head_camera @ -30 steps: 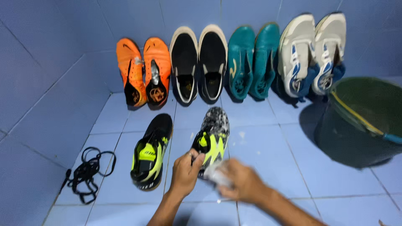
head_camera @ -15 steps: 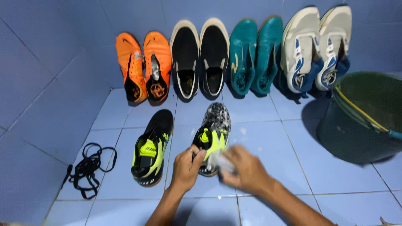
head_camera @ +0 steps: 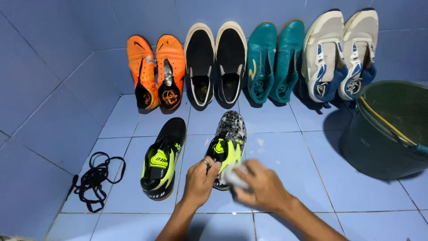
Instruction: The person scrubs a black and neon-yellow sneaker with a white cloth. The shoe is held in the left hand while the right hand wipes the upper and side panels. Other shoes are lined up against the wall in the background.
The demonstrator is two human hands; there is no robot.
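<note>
- Since the earlier frames the right hand (head_camera: 263, 187) has slid a little left and nearer across the heel of the speckled shoe (head_camera: 229, 145), its blur suggesting a rubbing stroke; the left hand (head_camera: 200, 180) stays put on the shoe's near end.
- The left hand's grip is closed on the shoe's heel collar, thumb up beside the neon-yellow tongue.
- The right hand's grip is pressed together around a small pale cloth or sponge (head_camera: 234, 178); which of the two I cannot tell.
- The step in hand looks like scrubbing the near end of this shoe; the next move probably calls for steady bracing from the left hand while the right works farther up the side.
- The speckled shoe lies on the blue tiled floor (head_camera: 290, 156), near centre, just right of its black-and-yellow mate (head_camera: 162, 158); its long axis runs near to far, toe pointing far, tilted slightly right.
- Loose black laces (head_camera: 93, 178) lie at the left; a dark green bucket (head_camera: 388, 129) stands at the right.
- Four pairs of shoes lean against the far wall.
</note>
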